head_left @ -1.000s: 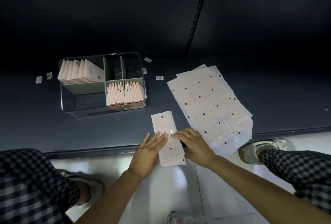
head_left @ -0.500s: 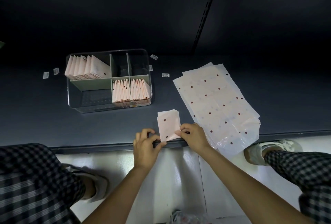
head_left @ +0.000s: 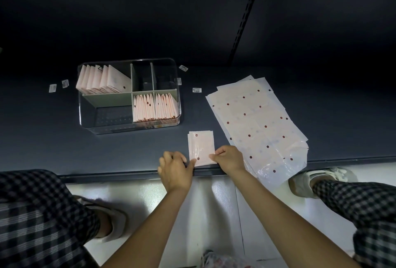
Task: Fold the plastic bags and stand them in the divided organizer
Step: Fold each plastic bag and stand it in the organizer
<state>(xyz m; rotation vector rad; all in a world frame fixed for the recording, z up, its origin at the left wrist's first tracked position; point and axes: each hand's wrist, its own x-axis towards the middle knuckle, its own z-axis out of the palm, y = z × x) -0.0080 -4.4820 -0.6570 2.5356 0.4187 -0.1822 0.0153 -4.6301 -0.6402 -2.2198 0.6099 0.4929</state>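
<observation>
Left hand (head_left: 174, 168) and right hand (head_left: 228, 158) pinch near corners of folded bag (head_left: 201, 147) lying flat at shelf edge (head_left: 128, 174). Divided organizer (head_left: 87, 121) beyond, left; flat bag stack (head_left: 257, 121) right.

Single head-worn wide-angle view, looking forward and steeply down, close over the dark shelf (head_left: 64, 152) edge, forearms and knees at bottom, floor (head_left: 137, 199) below
</observation>
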